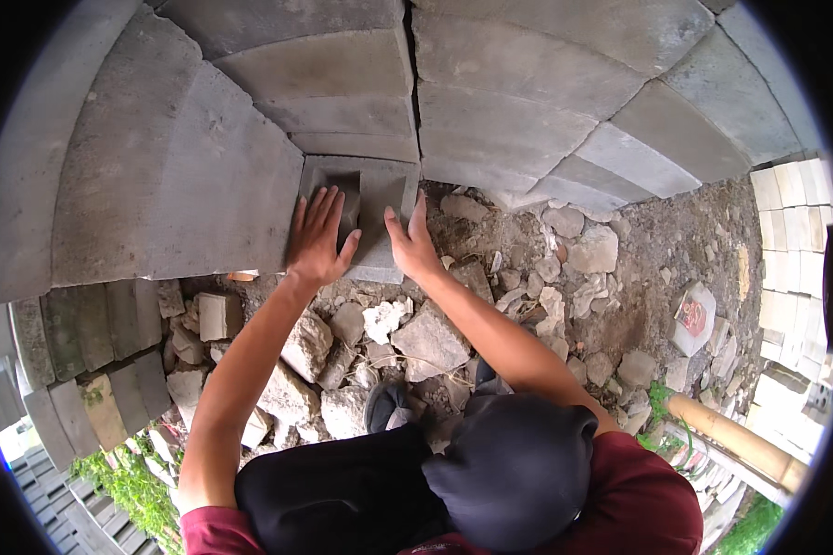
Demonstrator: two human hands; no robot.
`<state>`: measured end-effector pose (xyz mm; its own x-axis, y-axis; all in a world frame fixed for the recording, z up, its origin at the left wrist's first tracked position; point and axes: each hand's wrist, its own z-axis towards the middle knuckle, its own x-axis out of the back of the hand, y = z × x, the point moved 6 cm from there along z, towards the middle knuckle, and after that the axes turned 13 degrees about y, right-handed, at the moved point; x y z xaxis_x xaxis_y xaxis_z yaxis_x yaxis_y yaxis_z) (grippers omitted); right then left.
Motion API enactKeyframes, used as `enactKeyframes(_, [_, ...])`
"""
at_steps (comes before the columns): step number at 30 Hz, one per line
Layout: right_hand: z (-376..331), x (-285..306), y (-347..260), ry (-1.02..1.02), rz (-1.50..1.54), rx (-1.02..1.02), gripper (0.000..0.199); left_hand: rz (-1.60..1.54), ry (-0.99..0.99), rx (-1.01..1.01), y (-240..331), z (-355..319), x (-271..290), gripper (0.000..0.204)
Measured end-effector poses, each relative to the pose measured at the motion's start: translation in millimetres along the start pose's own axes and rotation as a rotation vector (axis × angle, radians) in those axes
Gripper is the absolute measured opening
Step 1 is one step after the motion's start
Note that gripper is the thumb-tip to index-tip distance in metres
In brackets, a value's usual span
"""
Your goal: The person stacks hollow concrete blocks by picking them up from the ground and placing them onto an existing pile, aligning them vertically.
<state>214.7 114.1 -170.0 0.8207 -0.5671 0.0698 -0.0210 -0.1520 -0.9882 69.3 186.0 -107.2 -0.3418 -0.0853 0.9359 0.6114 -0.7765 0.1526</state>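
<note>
On my left rises a stack of grey concrete blocks (217, 176). Beside it, my left hand (317, 242) lies palm down, fingers stretched and thumb out, on the left part of a recessed concrete block (379, 208). That block sits in the corner of the stacks; I judge it heavy, stiff and gritty, chippable at its corners, best taken by its opposite sides. My right hand (413, 245), fingers extended, thumb apart, meets its right edge. Rubble (594, 250) lies farther right.
</note>
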Motion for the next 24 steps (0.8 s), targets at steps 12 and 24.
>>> enactKeyframes(12, [-29.3, 70.2, -12.0, -0.121, -0.586, -0.029, 0.064, -0.087, -0.071, -0.170, 22.3, -44.6, 11.7, 0.056])
enactKeyframes(24, [32.4, 123.7, 26.8, -0.054, -1.096, 0.795, 0.035, 0.093, -0.231, -0.209, 20.1, -78.7, 11.7, 0.062])
